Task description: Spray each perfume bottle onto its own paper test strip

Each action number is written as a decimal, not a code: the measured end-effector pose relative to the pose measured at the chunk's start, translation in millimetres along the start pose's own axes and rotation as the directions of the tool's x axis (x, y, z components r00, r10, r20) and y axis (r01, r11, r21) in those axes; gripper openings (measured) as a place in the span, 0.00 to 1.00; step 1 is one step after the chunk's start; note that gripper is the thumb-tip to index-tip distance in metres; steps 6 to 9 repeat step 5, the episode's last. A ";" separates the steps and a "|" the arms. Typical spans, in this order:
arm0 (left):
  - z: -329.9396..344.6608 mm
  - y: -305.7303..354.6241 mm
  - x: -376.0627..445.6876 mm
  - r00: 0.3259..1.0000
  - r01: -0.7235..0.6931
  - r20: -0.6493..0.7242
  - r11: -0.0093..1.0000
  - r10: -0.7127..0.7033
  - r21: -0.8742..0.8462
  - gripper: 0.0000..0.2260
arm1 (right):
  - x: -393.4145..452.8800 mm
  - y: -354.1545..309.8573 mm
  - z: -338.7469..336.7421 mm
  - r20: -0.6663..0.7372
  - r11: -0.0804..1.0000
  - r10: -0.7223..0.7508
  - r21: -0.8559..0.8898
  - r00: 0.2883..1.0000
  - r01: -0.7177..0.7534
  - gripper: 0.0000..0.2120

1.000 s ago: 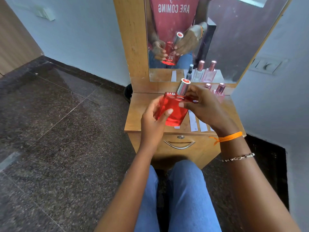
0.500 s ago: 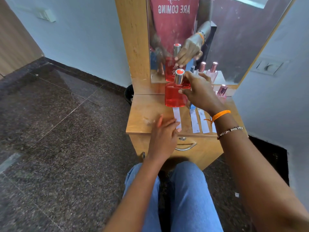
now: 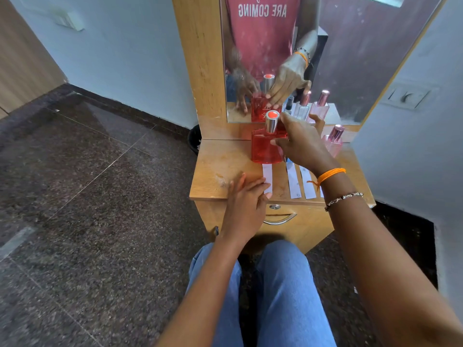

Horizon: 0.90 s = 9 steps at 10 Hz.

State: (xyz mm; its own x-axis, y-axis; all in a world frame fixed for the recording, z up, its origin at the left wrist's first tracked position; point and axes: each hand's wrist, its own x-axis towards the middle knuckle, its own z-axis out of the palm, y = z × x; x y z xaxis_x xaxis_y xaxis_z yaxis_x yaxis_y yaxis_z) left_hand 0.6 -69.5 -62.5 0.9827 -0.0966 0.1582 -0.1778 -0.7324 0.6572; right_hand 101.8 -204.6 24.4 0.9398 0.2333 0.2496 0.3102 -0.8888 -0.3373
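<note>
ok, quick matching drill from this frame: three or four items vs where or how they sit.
Items:
1. red perfume bottle
2. left hand
3. pink perfume bottle
4. drawer handle

States:
A. pressing down the leftmost paper strip
B. standing at the table's far right, untouched
C. held by the right hand
D. below the tabletop, on the cabinet front

Pairs: 1-C, 2-A, 3-B, 4-D

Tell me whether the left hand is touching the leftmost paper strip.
Touching. In the head view the left hand lies flat on the tabletop with its fingertips overlapping the near end of the leftmost paper strip.
</note>
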 end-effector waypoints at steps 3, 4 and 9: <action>0.2 -0.9 -0.5 1.000 -0.001 0.025 1.000 0.000 0.021 0.15 | -1.8 -0.1 1.8 -0.013 1.000 0.014 0.007 1.000 -0.014 0.12; 0.5 -1.9 -0.8 1.000 -0.016 0.011 1.000 0.016 0.020 0.15 | -7.9 1.8 -1.8 -0.079 0.999 0.018 0.047 0.997 -0.014 0.17; -0.3 -0.1 -0.4 1.000 0.008 0.017 1.000 -0.008 -0.009 0.15 | -21.0 9.8 -10.6 -0.194 0.993 0.085 0.096 0.977 -0.067 0.18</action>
